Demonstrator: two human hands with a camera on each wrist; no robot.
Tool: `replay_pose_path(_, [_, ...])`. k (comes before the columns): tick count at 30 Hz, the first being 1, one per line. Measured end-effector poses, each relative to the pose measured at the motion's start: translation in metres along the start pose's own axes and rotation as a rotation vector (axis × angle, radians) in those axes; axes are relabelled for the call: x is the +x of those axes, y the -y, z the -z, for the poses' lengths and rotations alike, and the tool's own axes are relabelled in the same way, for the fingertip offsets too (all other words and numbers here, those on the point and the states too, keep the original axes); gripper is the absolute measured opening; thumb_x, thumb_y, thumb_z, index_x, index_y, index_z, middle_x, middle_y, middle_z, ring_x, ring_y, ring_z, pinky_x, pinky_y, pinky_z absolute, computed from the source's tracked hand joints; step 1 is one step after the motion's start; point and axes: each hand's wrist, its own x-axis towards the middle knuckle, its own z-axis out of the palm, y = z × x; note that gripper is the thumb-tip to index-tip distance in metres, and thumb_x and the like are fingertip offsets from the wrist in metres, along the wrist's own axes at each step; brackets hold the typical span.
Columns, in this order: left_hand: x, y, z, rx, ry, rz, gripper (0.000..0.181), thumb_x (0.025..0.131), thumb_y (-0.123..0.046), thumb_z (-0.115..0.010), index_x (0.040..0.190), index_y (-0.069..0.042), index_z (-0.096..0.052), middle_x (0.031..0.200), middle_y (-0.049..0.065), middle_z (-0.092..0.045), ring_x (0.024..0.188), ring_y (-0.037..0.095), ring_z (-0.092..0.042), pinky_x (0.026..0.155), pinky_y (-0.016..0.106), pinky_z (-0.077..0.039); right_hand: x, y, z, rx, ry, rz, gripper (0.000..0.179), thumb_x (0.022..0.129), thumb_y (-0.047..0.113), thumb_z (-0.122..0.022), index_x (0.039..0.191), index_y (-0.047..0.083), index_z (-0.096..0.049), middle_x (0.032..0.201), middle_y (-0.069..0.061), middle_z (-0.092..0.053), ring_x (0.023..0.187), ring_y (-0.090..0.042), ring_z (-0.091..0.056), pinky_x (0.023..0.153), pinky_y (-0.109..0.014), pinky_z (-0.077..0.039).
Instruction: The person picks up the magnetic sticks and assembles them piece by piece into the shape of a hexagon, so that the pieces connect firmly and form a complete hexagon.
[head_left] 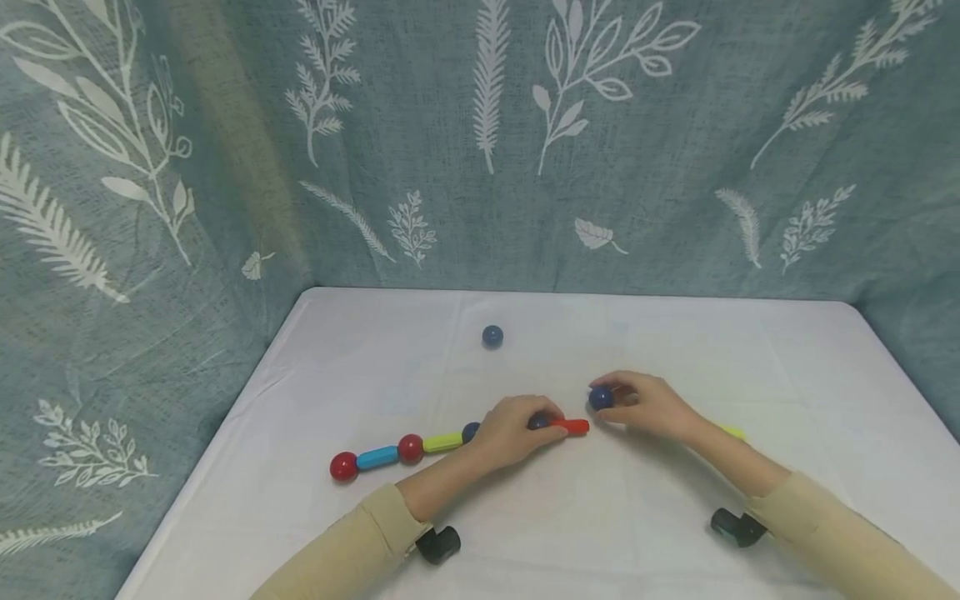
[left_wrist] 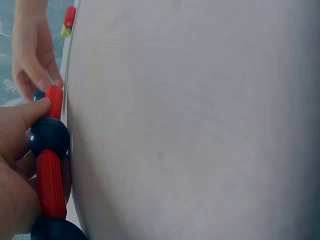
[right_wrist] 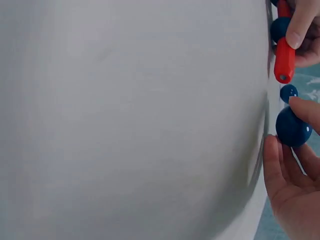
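Observation:
A chain of balls and rods lies slanted on the white table, from a red ball (head_left: 344, 467) through a blue rod (head_left: 377, 457), a second red ball (head_left: 410, 448) and a yellow-green rod (head_left: 442, 442) to dark blue balls and red rods. My left hand (head_left: 513, 429) grips its right end, thumb on the end red rod (head_left: 573, 427), and covers part of the chain. Another red rod (left_wrist: 51, 185) shows between two blue balls in the left wrist view. Just right of the chain's end, my right hand (head_left: 645, 406) pinches a loose dark blue ball (head_left: 601, 398), apart from the rod.
Farther back on the table sits another dark blue ball (head_left: 492, 337). A yellow-green rod (head_left: 733, 432) is partly hidden behind the right forearm. In the left wrist view, a red rod (left_wrist: 70, 16) appears near the far edge. A patterned teal curtain (head_left: 450, 208) hangs behind the table.

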Motion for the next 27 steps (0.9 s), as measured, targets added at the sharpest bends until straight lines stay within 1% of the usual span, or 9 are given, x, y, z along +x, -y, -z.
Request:
replay_pose_path(5, [0.000,0.000,0.000,0.011,-0.013,0.002,0.020,0.089,-0.028,-0.072,0.105,-0.017,-0.072,0.099,-0.007,-0.069,0.094,0.009,-0.060,0.087,0.029,-0.048,-0.015,-0.003,0.000,0.022,0.023,-0.021,0.043,0.084,0.022,-0.077,0.122,0.008,-0.064,0.109,-0.005,-0.067,0.101,-0.023,-0.063,0.086,-0.041,-0.053])
replay_pose_path(10, [0.002,0.000,0.000,0.018,-0.014,0.010,0.021,0.090,-0.029,-0.071,0.107,-0.018,-0.072,0.101,-0.007,-0.069,0.098,0.011,-0.061,0.089,0.030,-0.048,-0.021,-0.004,-0.002,0.039,0.038,0.010,0.043,0.083,0.021,-0.078,0.122,0.008,-0.064,0.107,-0.004,-0.067,0.095,-0.019,-0.062,0.079,-0.032,-0.053])
replay_pose_path(13, [0.004,0.000,0.000,0.018,-0.022,0.006,0.021,0.089,-0.029,-0.071,0.107,-0.017,-0.072,0.102,-0.005,-0.070,0.101,0.013,-0.062,0.090,0.030,-0.048,-0.022,-0.004,-0.005,0.043,0.046,0.026,0.043,0.083,0.021,-0.078,0.122,0.007,-0.063,0.106,-0.004,-0.066,0.093,-0.018,-0.063,0.078,-0.029,-0.053])
replay_pose_path(22, [0.006,0.000,0.000,-0.019,-0.036,-0.009,0.020,0.089,-0.029,-0.072,0.105,-0.016,-0.072,0.101,-0.005,-0.070,0.100,0.014,-0.062,0.089,0.032,-0.048,-0.017,-0.003,-0.010,0.025,0.043,0.039,0.040,0.083,0.019,-0.078,0.119,0.008,-0.064,0.104,-0.002,-0.067,0.091,-0.018,-0.062,0.078,-0.031,-0.052])
replay_pose_path(27, [0.007,0.001,0.000,-0.014,-0.040,-0.011,0.020,0.089,-0.028,-0.072,0.105,-0.016,-0.072,0.100,-0.004,-0.071,0.099,0.014,-0.063,0.089,0.031,-0.048,-0.014,-0.004,-0.011,0.020,0.048,0.066,0.040,0.083,0.019,-0.078,0.119,0.008,-0.064,0.106,-0.002,-0.067,0.092,-0.017,-0.061,0.077,-0.029,-0.052])
